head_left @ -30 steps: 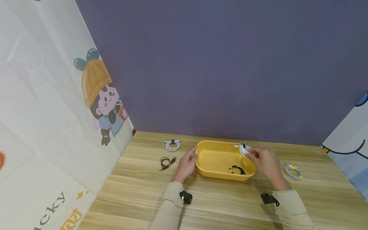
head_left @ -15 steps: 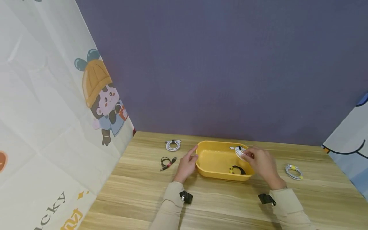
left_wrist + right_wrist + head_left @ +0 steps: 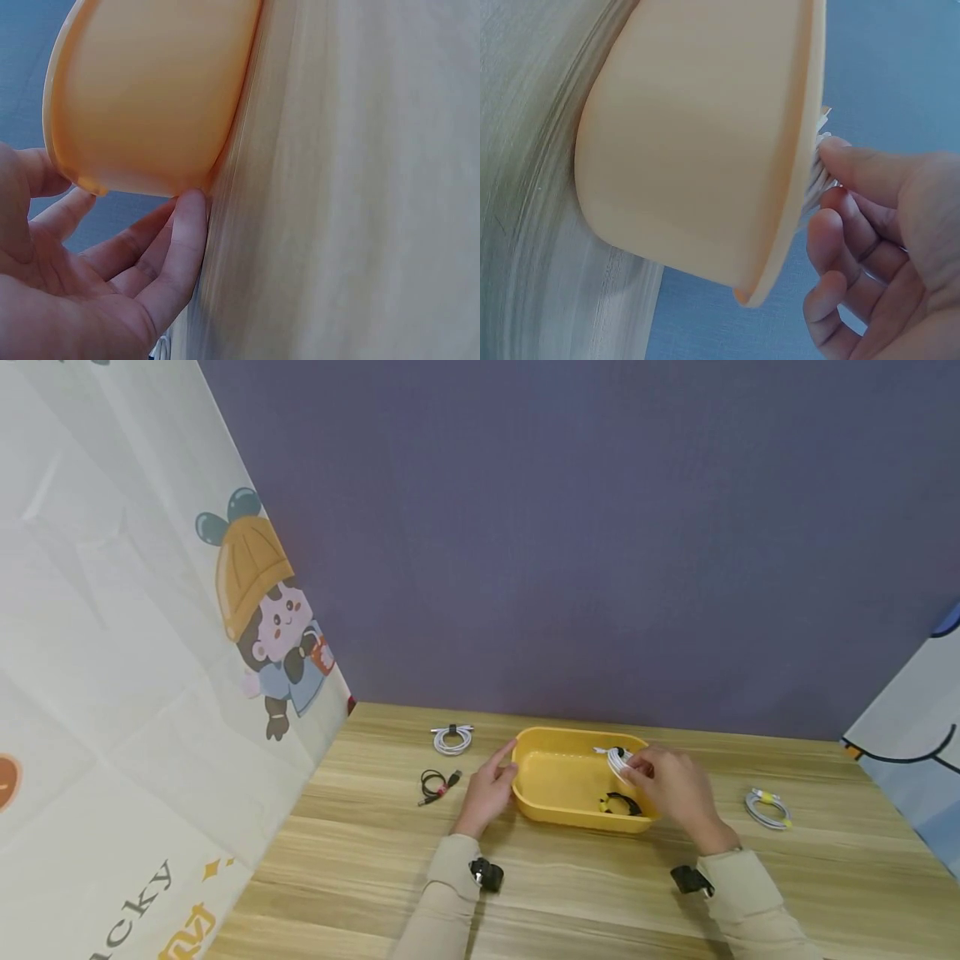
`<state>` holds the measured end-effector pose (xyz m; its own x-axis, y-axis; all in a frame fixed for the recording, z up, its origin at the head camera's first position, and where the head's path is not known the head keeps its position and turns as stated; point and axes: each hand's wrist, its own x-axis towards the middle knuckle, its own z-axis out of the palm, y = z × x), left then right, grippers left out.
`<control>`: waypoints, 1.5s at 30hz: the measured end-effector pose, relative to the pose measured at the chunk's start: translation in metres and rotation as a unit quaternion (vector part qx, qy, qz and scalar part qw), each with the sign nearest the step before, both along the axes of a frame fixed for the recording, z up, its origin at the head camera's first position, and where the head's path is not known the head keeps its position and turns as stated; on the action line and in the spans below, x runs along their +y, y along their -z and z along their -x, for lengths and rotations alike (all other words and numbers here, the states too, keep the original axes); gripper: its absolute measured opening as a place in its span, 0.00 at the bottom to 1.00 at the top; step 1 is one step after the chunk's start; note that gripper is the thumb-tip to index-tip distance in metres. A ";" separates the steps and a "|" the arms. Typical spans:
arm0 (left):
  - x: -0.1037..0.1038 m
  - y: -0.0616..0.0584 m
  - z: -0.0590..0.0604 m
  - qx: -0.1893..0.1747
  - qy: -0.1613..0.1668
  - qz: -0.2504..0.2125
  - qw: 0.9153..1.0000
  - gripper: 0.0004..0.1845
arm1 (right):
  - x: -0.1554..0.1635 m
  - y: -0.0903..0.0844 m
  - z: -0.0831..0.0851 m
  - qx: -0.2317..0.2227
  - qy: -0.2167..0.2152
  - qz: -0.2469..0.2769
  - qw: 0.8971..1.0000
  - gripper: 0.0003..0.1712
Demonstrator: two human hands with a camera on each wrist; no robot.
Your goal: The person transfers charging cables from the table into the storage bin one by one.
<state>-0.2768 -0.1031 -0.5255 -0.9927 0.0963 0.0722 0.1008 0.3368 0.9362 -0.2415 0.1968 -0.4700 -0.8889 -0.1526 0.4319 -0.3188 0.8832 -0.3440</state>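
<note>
A yellow plastic bin (image 3: 558,817) stands on the wooden table. My left hand (image 3: 486,789) rests against its left end; the left wrist view shows the fingertips (image 3: 190,206) touching the outer wall and the thumb at the rim. Over the bin's right part, my right hand (image 3: 678,789) pinches a coiled white cable (image 3: 618,762) with a black tie between thumb and forefinger. In the right wrist view the bin's wall hides most of this cable (image 3: 821,176). A black cable (image 3: 619,804) with a yellow piece lies inside the bin, near the front right.
Left of the bin lie a coiled white cable (image 3: 452,740) with a black tie and a small black USB cable (image 3: 435,787) with a red tie. A grey-white cable (image 3: 767,810) with yellow ties lies to the right. A dark blue panel (image 3: 570,552) rises behind the table.
My right hand has moved left and down with the white cable, from above the bin's right rim to lower over its inside. The left hand has stayed at the bin's left end.
</note>
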 end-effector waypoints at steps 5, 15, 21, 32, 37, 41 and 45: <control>0.000 0.000 0.001 0.001 0.001 -0.008 1.000 0.24 | -0.002 0.001 0.003 -0.011 -0.004 -0.006 1.000 0.08; 0.000 0.001 0.002 0.005 0.002 -0.011 1.000 0.24 | -0.006 0.001 0.010 -0.052 -0.002 -0.023 0.998 0.07; 0.000 0.001 0.002 0.002 0.003 -0.013 1.000 0.24 | -0.009 0.004 0.014 -0.069 -0.004 -0.039 0.997 0.07; 0.001 -0.001 0.001 -0.003 0.003 -0.014 1.000 0.24 | -0.010 0.011 0.019 -0.080 -0.002 -0.060 0.995 0.06; 0.001 -0.001 0.001 -0.008 0.004 -0.013 1.000 0.24 | -0.010 0.014 0.021 -0.090 0.009 -0.070 0.993 0.05; 0.001 0.000 0.001 -0.012 0.005 -0.015 1.000 0.25 | -0.011 0.016 0.022 -0.086 0.017 -0.078 0.993 0.05; 0.001 -0.001 0.001 -0.016 0.006 -0.019 1.000 0.25 | -0.012 0.020 0.023 -0.077 0.019 -0.085 0.993 0.05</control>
<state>-0.2779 -0.1021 -0.5246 -0.9934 0.1055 0.0452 0.0751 0.2999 0.9510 -0.2642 0.1846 -0.4898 -0.9487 -0.1768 0.2621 -0.2397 0.9428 -0.2317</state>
